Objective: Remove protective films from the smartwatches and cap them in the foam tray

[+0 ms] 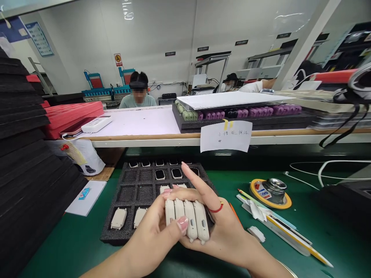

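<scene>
Several cream-coloured watch cases (189,220) stand side by side on edge between my hands, with small slots and holes along their visible sides. My left hand (162,231) presses on them from the left, its thumb on the near faces. From below and the right, my right hand (217,220) cups the row, its index finger raised and a red string on the finger or wrist area. Beneath my hands lies a black foam tray (127,195) with square pockets. Some pockets hold similar watch cases (118,218); others hold watches with dark screens (160,175).
Black foam sheets (23,162) tower at the left. On the right lie a yellow tape roll (271,193), pens and tweezer-like tools (284,227), and a white cable (333,164). A shelf (150,143) crosses ahead, bearing a tray of coloured cases (214,114). A person (138,90) sits beyond.
</scene>
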`<act>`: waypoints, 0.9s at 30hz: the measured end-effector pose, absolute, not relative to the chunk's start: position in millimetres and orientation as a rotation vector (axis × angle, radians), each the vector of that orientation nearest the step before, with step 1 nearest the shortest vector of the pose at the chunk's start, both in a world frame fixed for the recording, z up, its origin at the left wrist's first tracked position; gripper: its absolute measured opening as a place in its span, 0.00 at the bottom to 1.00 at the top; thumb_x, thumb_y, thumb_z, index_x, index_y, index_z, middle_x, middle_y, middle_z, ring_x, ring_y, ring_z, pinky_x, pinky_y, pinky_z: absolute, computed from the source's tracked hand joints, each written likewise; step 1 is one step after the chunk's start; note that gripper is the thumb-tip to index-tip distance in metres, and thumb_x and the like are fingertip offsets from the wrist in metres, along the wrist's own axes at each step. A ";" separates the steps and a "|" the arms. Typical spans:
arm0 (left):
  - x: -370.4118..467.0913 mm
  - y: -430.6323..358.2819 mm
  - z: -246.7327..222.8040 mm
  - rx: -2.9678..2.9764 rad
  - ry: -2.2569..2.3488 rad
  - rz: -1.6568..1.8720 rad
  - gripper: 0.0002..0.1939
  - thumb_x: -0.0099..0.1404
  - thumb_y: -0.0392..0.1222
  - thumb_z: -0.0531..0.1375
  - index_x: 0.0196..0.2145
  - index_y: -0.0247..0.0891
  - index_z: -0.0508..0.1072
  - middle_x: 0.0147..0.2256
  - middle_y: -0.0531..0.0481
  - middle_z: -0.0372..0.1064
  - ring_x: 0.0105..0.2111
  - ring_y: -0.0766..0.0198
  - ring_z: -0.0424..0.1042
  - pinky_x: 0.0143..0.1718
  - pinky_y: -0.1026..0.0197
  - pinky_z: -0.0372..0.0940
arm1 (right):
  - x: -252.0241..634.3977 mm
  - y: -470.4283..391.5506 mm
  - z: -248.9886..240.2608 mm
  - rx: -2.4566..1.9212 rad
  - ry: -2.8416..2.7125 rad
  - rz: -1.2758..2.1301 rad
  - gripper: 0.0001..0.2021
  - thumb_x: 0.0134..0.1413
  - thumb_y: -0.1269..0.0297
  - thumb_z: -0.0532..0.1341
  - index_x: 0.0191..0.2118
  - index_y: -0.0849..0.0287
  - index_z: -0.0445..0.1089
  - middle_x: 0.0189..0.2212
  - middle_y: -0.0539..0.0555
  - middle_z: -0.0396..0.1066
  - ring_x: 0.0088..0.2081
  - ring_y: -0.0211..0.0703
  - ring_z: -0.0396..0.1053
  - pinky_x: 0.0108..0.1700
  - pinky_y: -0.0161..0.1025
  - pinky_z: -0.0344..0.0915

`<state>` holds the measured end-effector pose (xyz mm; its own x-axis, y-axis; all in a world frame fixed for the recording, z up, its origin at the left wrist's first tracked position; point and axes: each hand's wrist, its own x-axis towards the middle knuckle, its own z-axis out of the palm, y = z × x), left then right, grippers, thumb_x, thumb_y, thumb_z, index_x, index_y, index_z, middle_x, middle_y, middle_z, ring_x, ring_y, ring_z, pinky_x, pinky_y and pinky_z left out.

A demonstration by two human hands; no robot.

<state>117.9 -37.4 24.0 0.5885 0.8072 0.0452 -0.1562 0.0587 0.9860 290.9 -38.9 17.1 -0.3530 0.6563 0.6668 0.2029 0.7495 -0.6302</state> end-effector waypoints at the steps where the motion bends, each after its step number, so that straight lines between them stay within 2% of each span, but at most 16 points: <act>1: 118.6 -37.2 23.1 1.333 0.640 0.821 0.20 0.69 0.50 0.59 0.55 0.44 0.68 0.53 0.46 0.69 0.55 0.54 0.68 0.54 0.56 0.65 | 290.2 -39.0 17.8 -0.649 -1.916 0.540 0.53 0.47 0.79 0.67 0.72 0.50 0.36 0.51 0.49 0.75 0.55 0.42 0.72 0.64 0.38 0.63; 7: 121.7 -38.1 21.2 1.340 0.643 0.863 0.24 0.65 0.48 0.64 0.55 0.43 0.65 0.55 0.45 0.69 0.55 0.53 0.68 0.55 0.55 0.65 | 287.7 -39.6 19.9 -0.636 -1.919 0.525 0.53 0.49 0.76 0.69 0.72 0.51 0.35 0.50 0.49 0.75 0.55 0.41 0.71 0.65 0.36 0.61; 11: 125.1 -39.6 23.0 1.323 0.649 0.900 0.22 0.65 0.47 0.63 0.55 0.43 0.65 0.55 0.45 0.69 0.56 0.54 0.68 0.56 0.55 0.65 | 286.8 -39.1 17.1 -0.652 -1.914 0.514 0.52 0.51 0.75 0.68 0.72 0.51 0.34 0.50 0.50 0.75 0.55 0.42 0.72 0.64 0.38 0.63; 17: 131.1 -38.7 15.5 1.267 0.727 0.982 0.26 0.56 0.46 0.70 0.49 0.41 0.67 0.46 0.46 0.73 0.48 0.54 0.73 0.49 0.55 0.69 | 284.0 -36.5 10.3 -0.648 -1.927 0.439 0.47 0.57 0.71 0.65 0.72 0.49 0.34 0.52 0.52 0.75 0.56 0.45 0.71 0.61 0.44 0.68; 22: 132.4 -39.3 14.4 1.237 0.793 0.983 0.26 0.56 0.48 0.70 0.50 0.40 0.69 0.45 0.46 0.73 0.46 0.55 0.74 0.47 0.57 0.70 | 283.9 -31.1 2.3 -0.650 -1.859 0.521 0.51 0.53 0.69 0.69 0.72 0.47 0.35 0.51 0.52 0.75 0.54 0.46 0.72 0.62 0.45 0.65; 25: 133.2 -37.8 14.0 1.246 0.848 0.888 0.34 0.52 0.47 0.73 0.53 0.42 0.67 0.44 0.47 0.74 0.43 0.55 0.75 0.41 0.59 0.71 | 285.1 -32.1 -2.6 -0.680 -1.772 0.644 0.54 0.49 0.67 0.71 0.72 0.47 0.34 0.51 0.52 0.75 0.56 0.48 0.71 0.64 0.49 0.62; 27: 136.2 -34.2 10.7 1.263 0.880 0.861 0.37 0.47 0.46 0.75 0.53 0.42 0.67 0.45 0.47 0.75 0.45 0.53 0.75 0.42 0.58 0.72 | 289.0 -36.2 -4.9 -0.722 -1.756 0.690 0.55 0.49 0.66 0.71 0.72 0.48 0.33 0.53 0.54 0.73 0.58 0.49 0.69 0.64 0.51 0.59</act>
<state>136.2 -34.2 10.7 0.4196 0.9048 -0.0728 -0.0536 0.1047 0.9931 289.0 -36.2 -4.9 -0.2511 0.7535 0.6076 0.1381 0.6492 -0.7480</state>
